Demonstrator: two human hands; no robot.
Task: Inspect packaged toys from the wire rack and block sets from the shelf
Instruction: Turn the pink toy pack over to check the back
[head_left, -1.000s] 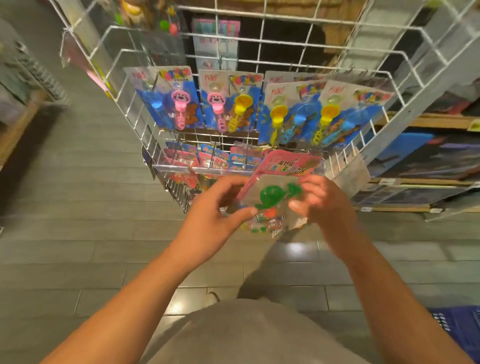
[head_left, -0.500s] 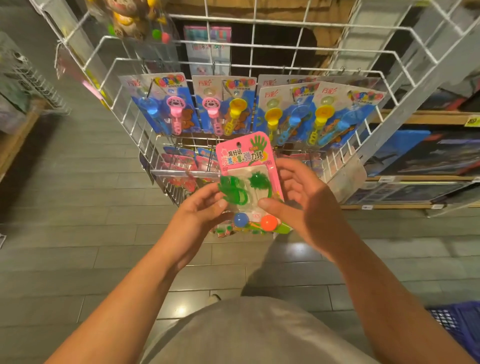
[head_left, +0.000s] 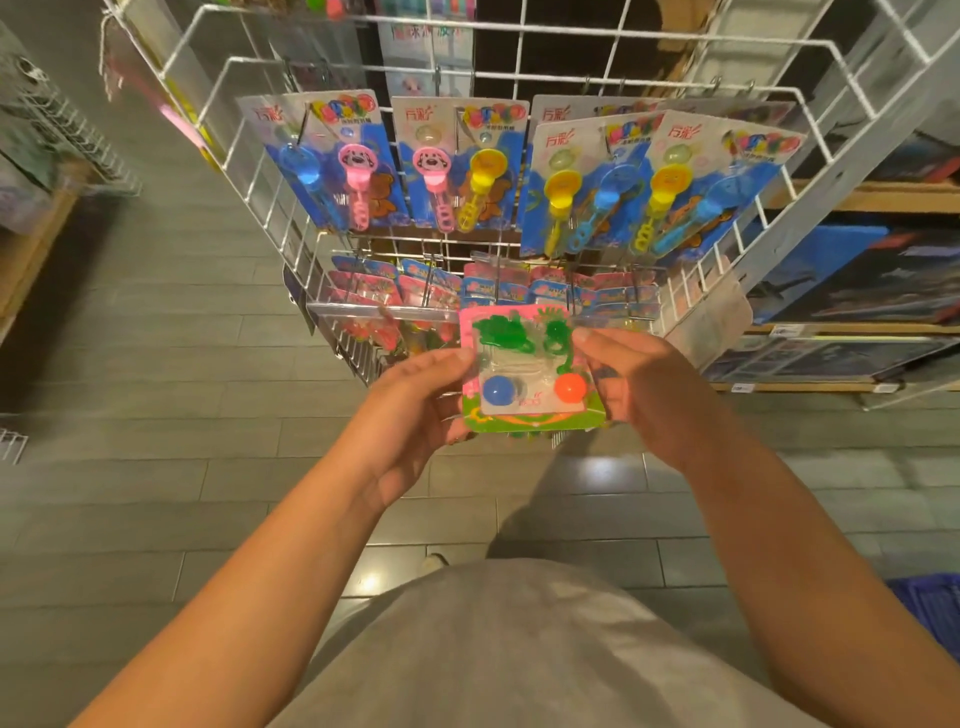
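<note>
Now toy pack (head_left: 530, 374) between both hands' grip.

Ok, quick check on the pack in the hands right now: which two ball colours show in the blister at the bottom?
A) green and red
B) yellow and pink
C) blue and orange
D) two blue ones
C: the toy pack, pinched at its sides by the left hand and the right hand, shows a blue ball on its left and an orange ball on its right, below the green pieces.
</note>
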